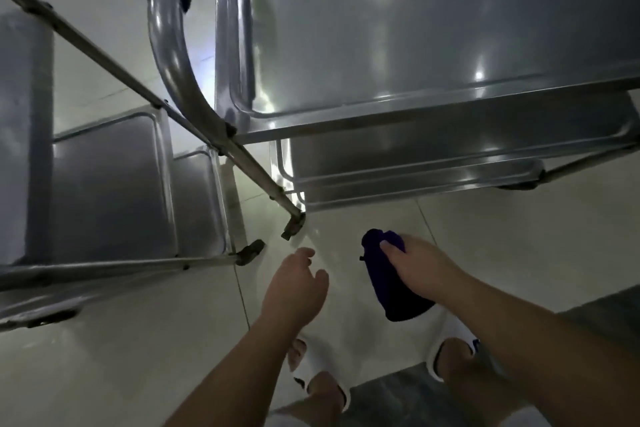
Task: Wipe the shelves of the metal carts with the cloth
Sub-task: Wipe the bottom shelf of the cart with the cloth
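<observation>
Two metal carts sit ahead, one cart (104,177) on the left and another cart (433,45) on the right, both stacked with shiny shelves. Right hand (415,267) reaches forward over the tiled floor (104,357), fingers curled around a bunched dark blue cloth (391,284), well short of any shelf. Left hand (298,288) hangs beside it, fingers loosely curled, holding nothing, near the left cart's caster (250,251).

Kitchen-type workrm, steel carts (433,28), tiled floor (519,253)
</observation>
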A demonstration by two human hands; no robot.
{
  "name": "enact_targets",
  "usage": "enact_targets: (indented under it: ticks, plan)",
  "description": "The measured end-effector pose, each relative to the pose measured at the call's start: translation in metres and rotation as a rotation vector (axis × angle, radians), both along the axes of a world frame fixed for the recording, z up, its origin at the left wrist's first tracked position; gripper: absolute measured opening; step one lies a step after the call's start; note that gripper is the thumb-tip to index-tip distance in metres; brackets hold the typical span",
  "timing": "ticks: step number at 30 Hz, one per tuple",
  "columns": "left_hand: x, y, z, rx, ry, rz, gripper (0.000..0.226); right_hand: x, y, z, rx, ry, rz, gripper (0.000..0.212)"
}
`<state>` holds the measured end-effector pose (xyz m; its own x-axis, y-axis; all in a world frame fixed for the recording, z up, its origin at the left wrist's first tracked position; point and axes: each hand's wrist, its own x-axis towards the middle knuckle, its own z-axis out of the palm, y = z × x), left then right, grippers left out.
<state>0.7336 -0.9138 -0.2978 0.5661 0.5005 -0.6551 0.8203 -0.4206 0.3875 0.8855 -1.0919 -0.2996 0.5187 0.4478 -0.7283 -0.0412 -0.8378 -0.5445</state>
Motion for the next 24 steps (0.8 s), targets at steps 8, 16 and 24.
enact_targets:
  ticks: [8, 16, 24]
  plan:
    - [0.033, 0.006, -0.156, 0.048, -0.055, 0.007, 0.054, 0.03, 0.031, -0.161, 0.083, -0.085, 0.072, 0.039]
    - [0.038, 0.065, -0.286, 0.136, -0.126, 0.01, 0.033, 0.066, 0.092, -0.293, 0.225, -0.283, 0.17, 0.046]
    - [0.03, 0.148, -0.36, 0.315, -0.123, -0.002, 0.052, 0.095, 0.161, -0.359, 0.377, -0.398, 0.165, 0.041]
